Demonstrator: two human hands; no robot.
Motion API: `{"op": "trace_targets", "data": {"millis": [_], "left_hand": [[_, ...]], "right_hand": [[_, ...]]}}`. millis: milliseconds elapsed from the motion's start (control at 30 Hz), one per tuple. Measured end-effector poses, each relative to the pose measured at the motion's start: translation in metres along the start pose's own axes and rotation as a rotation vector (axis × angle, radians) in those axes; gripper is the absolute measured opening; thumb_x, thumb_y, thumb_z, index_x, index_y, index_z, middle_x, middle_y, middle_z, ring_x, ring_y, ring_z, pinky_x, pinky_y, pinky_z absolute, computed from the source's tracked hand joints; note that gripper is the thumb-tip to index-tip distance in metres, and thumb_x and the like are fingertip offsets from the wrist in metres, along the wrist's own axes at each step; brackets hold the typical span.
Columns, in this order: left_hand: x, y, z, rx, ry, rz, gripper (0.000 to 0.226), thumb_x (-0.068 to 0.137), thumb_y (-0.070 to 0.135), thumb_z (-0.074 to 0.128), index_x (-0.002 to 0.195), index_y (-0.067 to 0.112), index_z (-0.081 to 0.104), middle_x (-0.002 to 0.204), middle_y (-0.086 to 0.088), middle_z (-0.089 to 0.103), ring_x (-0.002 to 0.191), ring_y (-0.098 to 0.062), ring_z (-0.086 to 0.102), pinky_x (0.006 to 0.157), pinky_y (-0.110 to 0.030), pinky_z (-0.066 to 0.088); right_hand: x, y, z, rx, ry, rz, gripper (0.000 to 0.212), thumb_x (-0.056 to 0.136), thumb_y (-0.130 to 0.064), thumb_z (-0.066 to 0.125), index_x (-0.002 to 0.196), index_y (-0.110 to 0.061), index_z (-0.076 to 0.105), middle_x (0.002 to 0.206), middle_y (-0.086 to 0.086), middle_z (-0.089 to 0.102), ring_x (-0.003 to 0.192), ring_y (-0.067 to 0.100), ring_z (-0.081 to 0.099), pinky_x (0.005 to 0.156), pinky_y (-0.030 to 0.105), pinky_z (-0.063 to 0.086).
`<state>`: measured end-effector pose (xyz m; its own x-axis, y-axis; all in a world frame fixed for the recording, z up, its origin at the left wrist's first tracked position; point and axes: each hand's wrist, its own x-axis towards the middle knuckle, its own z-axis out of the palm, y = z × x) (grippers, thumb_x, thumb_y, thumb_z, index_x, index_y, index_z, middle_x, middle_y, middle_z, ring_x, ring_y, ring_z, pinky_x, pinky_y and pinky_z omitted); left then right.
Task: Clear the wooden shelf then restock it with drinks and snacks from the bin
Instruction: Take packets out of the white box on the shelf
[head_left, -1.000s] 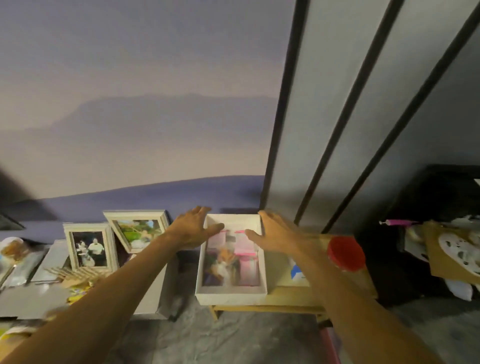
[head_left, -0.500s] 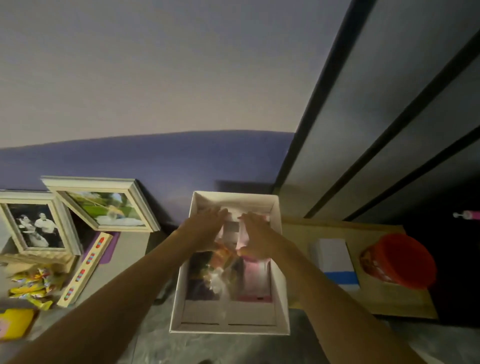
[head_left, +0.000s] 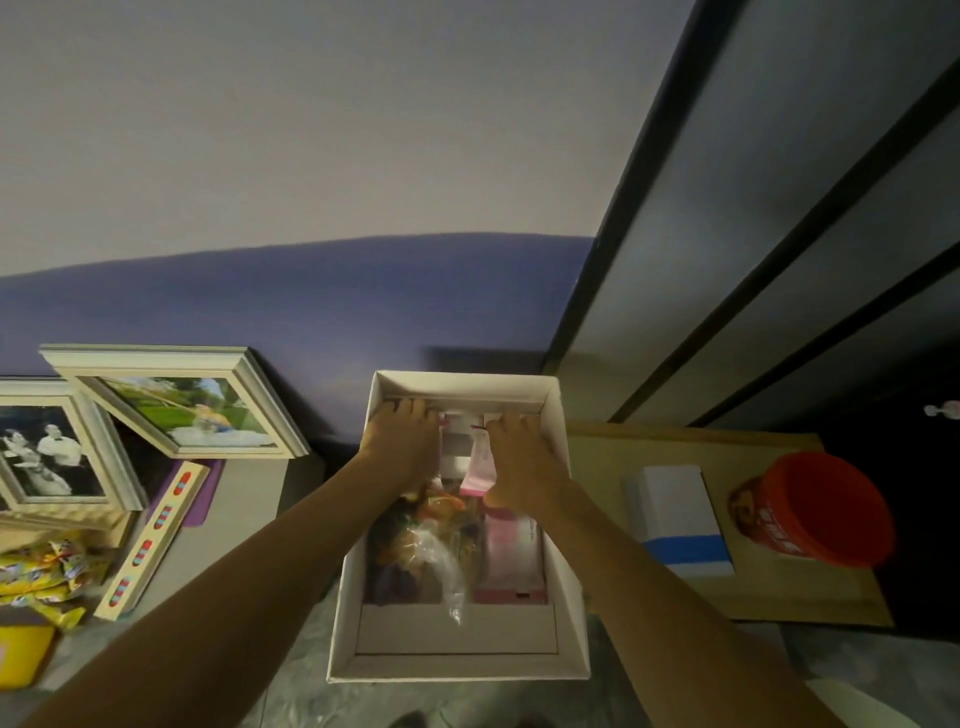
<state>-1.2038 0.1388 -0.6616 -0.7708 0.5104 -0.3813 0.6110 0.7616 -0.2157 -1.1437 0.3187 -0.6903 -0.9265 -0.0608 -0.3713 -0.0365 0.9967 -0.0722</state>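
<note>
A white cardboard bin (head_left: 570, 597) stands open in the middle, at the left end of the low wooden shelf (head_left: 779, 587). It holds pink packets (head_left: 511, 564), a clear plastic bag (head_left: 441, 564) and orange and dark snack packs (head_left: 415, 525). My left hand (head_left: 402, 441) and my right hand (head_left: 519, 452) are both inside its far end, fingers bent down onto the contents. A pink packet (head_left: 480, 462) stands tilted between them, against my right hand. Whether either hand grips anything is hidden. On the shelf sit a white box with a blue stripe (head_left: 675, 509) and a red tub (head_left: 826, 509).
Two framed photos (head_left: 182, 405) (head_left: 47, 452) lean on the purple wall at left. Beside them lie a wooden strip with coloured capsules (head_left: 150, 540), yellow snack packets (head_left: 36, 571) and a yellow object (head_left: 21, 660). Dark panels (head_left: 779, 260) rise behind the shelf.
My hands have gone from the bin's outer sides down into its far end. The view has come closer and tipped down over the bin.
</note>
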Motion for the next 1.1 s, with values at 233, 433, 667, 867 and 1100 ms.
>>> {"op": "trace_targets", "data": {"millis": [233, 433, 667, 867, 1100], "left_hand": [[0.001, -0.009, -0.002, 0.022, 0.083, 0.075, 0.053, 0.092, 0.053, 0.069, 0.131, 0.019, 0.057, 0.135, 0.001, 0.066, 0.123, -0.023, 0.061, 0.115, -0.041, 0.044], [-0.002, -0.027, -0.027, -0.546, -0.092, 0.071, 0.049, 0.083, 0.041, 0.086, 0.124, 0.02, 0.067, 0.122, -0.003, 0.07, 0.113, -0.024, 0.064, 0.106, -0.043, 0.048], [-0.037, -0.06, -0.062, -1.053, 0.081, -0.101, 0.038, 0.08, 0.035, 0.091, 0.105, 0.022, 0.065, 0.096, 0.006, 0.068, 0.084, -0.016, 0.064, 0.072, -0.025, 0.05], [-0.101, -0.071, -0.135, -1.443, 0.193, -0.162, 0.043, 0.079, 0.027, 0.091, 0.115, 0.013, 0.071, 0.101, -0.003, 0.078, 0.085, -0.021, 0.077, 0.067, -0.029, 0.063], [-0.175, -0.045, -0.245, -1.539, 0.224, -0.067, 0.031, 0.083, 0.029, 0.088, 0.109, 0.022, 0.072, 0.102, -0.001, 0.079, 0.089, -0.019, 0.078, 0.07, -0.027, 0.063]], "right_hand": [[-0.007, -0.004, -0.007, 0.1, 0.007, 0.005, 0.092, 0.078, -0.045, 0.091, 0.15, -0.015, 0.041, 0.15, 0.007, 0.047, 0.135, 0.03, 0.051, 0.119, 0.042, 0.043], [-0.008, -0.006, -0.021, 0.279, 0.101, -0.016, 0.092, 0.071, -0.048, 0.094, 0.143, -0.014, 0.047, 0.137, 0.003, 0.051, 0.125, 0.023, 0.051, 0.111, 0.038, 0.047], [-0.049, 0.006, -0.073, 0.692, 0.307, 0.009, 0.086, 0.067, -0.053, 0.096, 0.137, -0.024, 0.056, 0.124, -0.004, 0.056, 0.107, 0.018, 0.065, 0.079, 0.028, 0.058], [-0.115, 0.003, -0.145, 0.89, 0.408, 0.041, 0.088, 0.074, -0.042, 0.097, 0.146, -0.03, 0.048, 0.136, -0.01, 0.051, 0.114, 0.015, 0.063, 0.079, 0.018, 0.06], [-0.221, 0.016, -0.25, 0.886, 0.556, 0.097, 0.093, 0.073, -0.048, 0.096, 0.148, -0.03, 0.046, 0.133, -0.014, 0.05, 0.115, 0.011, 0.058, 0.08, 0.011, 0.051]]}}
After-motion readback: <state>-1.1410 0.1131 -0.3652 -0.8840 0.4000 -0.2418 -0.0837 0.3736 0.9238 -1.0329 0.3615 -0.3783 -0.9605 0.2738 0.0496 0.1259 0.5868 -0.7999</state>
